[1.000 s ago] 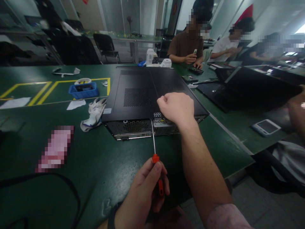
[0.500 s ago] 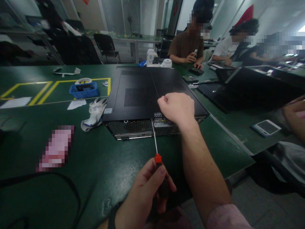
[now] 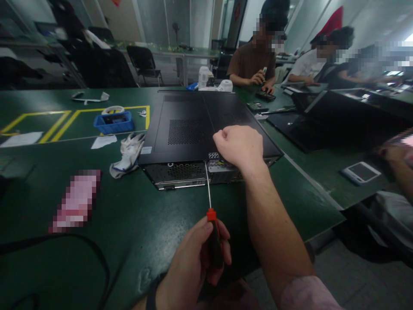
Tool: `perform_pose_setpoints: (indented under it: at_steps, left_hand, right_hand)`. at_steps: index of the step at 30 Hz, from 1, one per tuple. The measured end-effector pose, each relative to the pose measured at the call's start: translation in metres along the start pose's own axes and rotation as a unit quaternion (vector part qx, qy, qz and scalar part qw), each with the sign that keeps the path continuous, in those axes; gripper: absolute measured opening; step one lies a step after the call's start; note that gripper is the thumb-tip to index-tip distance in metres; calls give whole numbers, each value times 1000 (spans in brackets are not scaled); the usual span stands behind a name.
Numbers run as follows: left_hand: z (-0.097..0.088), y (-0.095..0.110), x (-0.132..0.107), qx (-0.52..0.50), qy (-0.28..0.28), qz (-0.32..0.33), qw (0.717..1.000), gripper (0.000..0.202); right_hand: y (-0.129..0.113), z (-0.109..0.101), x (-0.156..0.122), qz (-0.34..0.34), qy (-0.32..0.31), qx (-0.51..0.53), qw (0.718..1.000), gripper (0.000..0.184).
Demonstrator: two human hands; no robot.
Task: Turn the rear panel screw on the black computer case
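Head view: left hand [image 3: 189,254] grips a screwdriver [image 3: 214,245], right hand [image 3: 241,144] (balled up) rests on a computer case [image 3: 183,107].

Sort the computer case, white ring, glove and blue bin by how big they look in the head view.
1. Computer case, clearly largest.
2. Blue bin and glove: too alike to rank.
3. White ring, smallest in what shows.
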State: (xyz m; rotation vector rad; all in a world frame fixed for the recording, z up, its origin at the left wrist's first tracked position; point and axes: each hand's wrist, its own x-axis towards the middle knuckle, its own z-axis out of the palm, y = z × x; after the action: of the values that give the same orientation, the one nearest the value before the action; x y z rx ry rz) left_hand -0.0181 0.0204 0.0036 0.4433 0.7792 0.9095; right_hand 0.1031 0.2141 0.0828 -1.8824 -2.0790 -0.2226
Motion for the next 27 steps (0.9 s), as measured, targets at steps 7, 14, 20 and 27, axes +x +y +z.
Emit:
perform_pose_setpoints:
  at_steps: [7, 14, 20, 27]
  left_hand:
    - [-1, -2, 2, 17, -14, -7, 1000, 56]
    - [-2, -3, 1, 32, -24, -4, 999, 56]
    - [-4, -3, 0, 66, 22, 7, 998, 56]
    - [3, 2, -1, 63, 49, 2, 997, 61]
  right_hand:
    - [0, 1, 0, 4, -3, -3, 1000, 44]
    - [0, 0, 0, 4, -3, -6, 1000, 44]
    - [0, 1, -1, 1, 3, 1, 1000, 43]
    - [1, 1, 1, 2, 3, 1, 1000, 43]
